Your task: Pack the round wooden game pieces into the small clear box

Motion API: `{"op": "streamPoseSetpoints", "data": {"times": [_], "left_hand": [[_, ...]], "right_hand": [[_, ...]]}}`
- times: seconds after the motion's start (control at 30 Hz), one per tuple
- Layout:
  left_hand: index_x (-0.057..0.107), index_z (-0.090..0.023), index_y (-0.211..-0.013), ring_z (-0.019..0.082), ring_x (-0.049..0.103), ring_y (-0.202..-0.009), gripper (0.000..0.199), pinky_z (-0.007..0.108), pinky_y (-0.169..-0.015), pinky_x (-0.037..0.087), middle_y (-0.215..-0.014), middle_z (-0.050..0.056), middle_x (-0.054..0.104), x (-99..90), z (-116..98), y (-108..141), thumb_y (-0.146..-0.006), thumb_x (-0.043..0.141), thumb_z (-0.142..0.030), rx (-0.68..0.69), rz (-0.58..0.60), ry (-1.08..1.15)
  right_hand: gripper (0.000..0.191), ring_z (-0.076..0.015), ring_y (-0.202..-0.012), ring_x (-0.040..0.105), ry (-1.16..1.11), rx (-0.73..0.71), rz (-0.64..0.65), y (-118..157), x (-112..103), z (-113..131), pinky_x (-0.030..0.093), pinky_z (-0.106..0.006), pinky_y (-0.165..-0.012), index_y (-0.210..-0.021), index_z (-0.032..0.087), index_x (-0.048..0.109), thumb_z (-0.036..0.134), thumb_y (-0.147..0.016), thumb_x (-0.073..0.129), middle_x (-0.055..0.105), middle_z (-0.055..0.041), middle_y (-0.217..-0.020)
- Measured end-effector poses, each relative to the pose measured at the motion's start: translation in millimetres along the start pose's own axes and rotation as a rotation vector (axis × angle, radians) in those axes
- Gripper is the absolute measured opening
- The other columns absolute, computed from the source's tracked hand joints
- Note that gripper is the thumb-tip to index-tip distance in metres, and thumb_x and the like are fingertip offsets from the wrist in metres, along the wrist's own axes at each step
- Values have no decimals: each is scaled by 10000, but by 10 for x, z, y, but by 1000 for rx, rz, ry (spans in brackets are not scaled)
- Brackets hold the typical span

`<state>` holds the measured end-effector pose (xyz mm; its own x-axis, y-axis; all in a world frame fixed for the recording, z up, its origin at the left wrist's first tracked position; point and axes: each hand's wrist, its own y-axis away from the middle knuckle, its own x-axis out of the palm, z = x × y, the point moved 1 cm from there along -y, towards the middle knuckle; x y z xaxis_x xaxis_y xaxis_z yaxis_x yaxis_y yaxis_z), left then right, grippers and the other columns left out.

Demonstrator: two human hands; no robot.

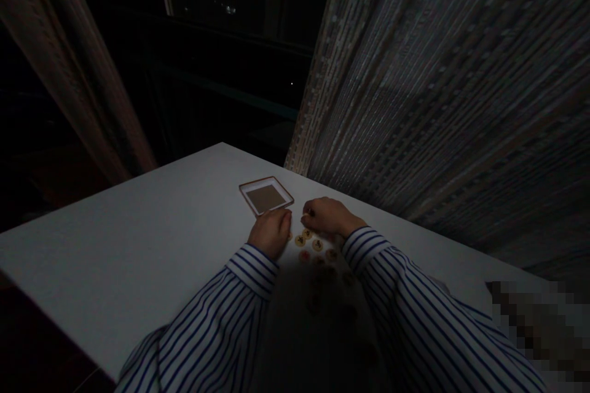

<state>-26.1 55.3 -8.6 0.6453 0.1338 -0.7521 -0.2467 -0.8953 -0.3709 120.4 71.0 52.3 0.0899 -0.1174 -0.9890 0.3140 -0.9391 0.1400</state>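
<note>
Head view: the box [266,198] rests on the white table [161,227]; the left hand [270,233] curls at the box's near edge, the right hand [330,216], fingers bent inward, is right of the box, and I cannot tell whether either pinches anything; round pieces [318,245] lie nearer than the box, toward its right

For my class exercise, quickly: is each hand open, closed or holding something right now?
Left hand: curled near the shallow tray; whether it holds anything can't be told.
Right hand: fingers bent beside round pieces; grip can't be told.
</note>
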Motion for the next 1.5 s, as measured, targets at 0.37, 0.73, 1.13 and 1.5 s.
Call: {"op": "streamPoseSetpoints", "data": {"times": [0.37, 0.73, 1.13, 1.5], "left_hand": [[647, -128, -962, 234, 622, -897, 298, 362, -807, 478, -940, 100, 693, -23, -25, 13, -869, 381, -228, 28, -49, 27], [626, -136, -947, 213, 624, -869, 222, 349, -798, 493, -901, 82, 689, -3, -110, 78, -758, 598, -248, 265, -172, 92], [614, -155, -925, 199, 603, -750, 212, 332, -676, 470, -766, 52, 661, -10, -279, 159, -754, 613, -279, 450, -288, 122], [588, -154, -887, 200, 602, -780, 180, 336, -716, 470, -812, 65, 664, -51, -382, 228, -721, 589, -223, 391, -205, 165]], "right_hand": [[271, -153, -753, 608, -391, -81, -126, 125, -31, -189, 426, -246, -684, -963, 156, 657, 301, -769, 534, 684, -55, -850], [254, -137, -704, 582, -991, -78, -69, 331, 17, -206, 456, -286, -701, -929, 148, 652, 302, -739, 584, 659, -19, -762], [257, -110, -681, 563, -1226, -91, -25, 611, -38, -140, 443, -261, -682, -907, 136, 641, 313, -721, 620, 650, -22, -787], [286, -143, -828, 603, -1217, -49, -40, 824, -20, -190, 464, -280, -742, -1016, 154, 582, 276, -757, 585, 671, -37, -888]]}}
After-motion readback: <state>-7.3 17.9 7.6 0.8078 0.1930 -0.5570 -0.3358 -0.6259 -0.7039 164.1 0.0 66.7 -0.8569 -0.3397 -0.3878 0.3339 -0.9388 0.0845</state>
